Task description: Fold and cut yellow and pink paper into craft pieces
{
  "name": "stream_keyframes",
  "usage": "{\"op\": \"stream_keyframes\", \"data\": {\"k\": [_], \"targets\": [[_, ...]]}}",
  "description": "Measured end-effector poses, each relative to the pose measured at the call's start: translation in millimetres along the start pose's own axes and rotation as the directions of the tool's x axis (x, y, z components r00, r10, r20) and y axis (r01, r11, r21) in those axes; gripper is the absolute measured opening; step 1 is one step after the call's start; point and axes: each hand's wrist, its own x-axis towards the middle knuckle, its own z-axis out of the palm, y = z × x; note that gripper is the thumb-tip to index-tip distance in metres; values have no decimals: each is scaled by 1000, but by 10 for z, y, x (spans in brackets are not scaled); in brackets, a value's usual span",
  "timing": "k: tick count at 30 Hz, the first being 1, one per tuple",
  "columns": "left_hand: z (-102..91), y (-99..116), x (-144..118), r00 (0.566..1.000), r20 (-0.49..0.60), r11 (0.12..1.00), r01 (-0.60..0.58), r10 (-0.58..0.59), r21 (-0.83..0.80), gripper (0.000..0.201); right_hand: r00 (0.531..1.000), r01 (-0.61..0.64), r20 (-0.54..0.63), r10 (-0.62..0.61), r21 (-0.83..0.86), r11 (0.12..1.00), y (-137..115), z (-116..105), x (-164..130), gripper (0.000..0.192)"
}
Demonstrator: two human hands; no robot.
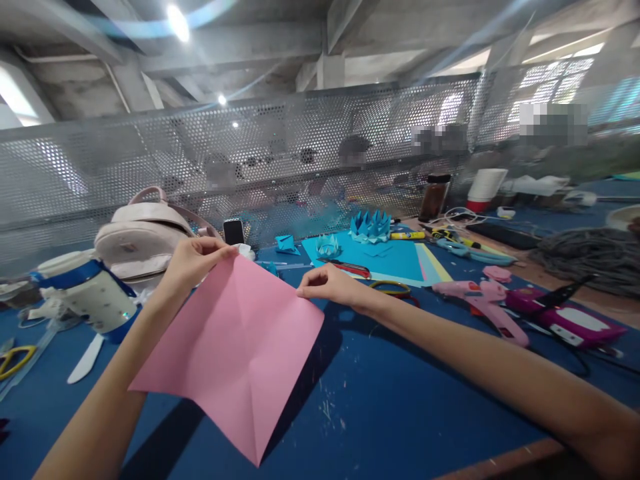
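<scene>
A square sheet of pink paper (pixel 235 340) hangs tilted above the blue table, with crease lines running through its middle. My left hand (pixel 200 260) pinches its top corner between thumb and fingers. On the upper right edge, my right hand (pixel 327 283) grips the sheet, also in a pinch. The lowest corner points toward me, and the sheet casts a shadow on the table. Beyond my right hand lie a red utility knife (pixel 353 269) and a folded blue paper crown shape (pixel 370 227) on blue paper sheets (pixel 400 259).
At right are a pink glue gun (pixel 483 300), a purple device (pixel 565 317) and light-blue-handled pliers (pixel 475 253). A white-and-blue tumbler (pixel 90 293), a pale backpack (pixel 143 240) and yellow-handled scissors (pixel 17 360) stand or lie at left. A perforated metal screen (pixel 280 147) closes the back.
</scene>
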Motion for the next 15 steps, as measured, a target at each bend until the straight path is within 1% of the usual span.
{"op": "stream_keyframes", "data": {"k": [3,5,8,10,12,15], "targets": [[-66,-83,39,998,-66,1000,22,-23,-17,29,1000,11,-11,-12,-19,1000,11,-77,34,23],[-74,-145,59,992,-116,998,46,-50,-40,31,1000,12,-27,-13,-37,999,-11,-158,53,23],[-43,-219,71,984,-145,991,87,-100,-98,36,994,-1,-114,-6,-56,998,-81,-310,63,23],[-12,-234,64,985,-122,984,108,-126,-142,38,984,-2,-177,-7,-51,999,-133,-423,60,24],[9,-217,51,987,-67,974,130,-144,-184,40,972,4,-236,-12,-31,1000,-181,-537,50,24],[18,-152,31,988,26,959,156,-155,-236,41,933,3,-359,-4,-3,1000,-246,-697,25,23]]}}
